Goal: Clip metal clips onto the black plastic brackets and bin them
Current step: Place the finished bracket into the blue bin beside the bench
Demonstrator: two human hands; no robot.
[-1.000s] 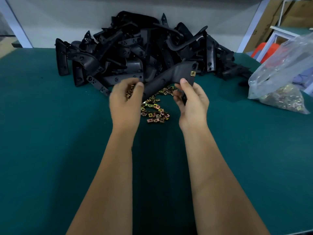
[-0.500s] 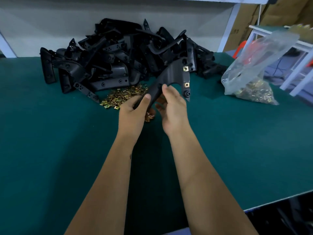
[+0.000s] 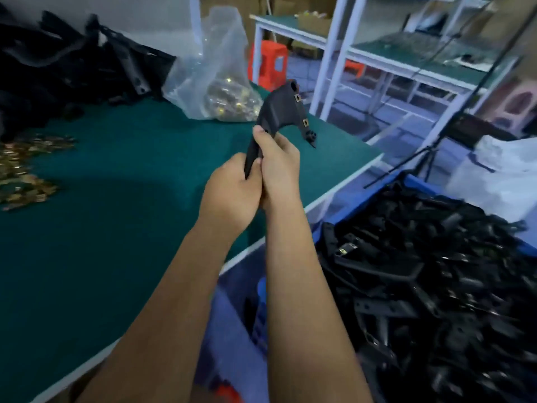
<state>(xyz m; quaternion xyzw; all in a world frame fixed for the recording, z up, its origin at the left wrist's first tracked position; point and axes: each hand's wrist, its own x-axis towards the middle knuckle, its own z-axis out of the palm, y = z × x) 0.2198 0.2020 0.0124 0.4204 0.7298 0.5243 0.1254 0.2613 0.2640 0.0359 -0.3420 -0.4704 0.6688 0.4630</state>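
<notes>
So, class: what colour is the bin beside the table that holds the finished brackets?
Blue, seen in the head view: the bin sits right of the green table.

A table [image 3: 116, 257] fills the left. On it, a pile of brackets [image 3: 58, 68] lies far left, loose clips [image 3: 20, 175] nearer, a bag of clips [image 3: 220, 91] to their right. A bin [image 3: 421, 184] of brackets sits right of the table, shelving [image 3: 377, 62] beyond.

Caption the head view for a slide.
Both hands, left and right, hold a clipped black bracket above the table edge, beside the blue bin.
</notes>
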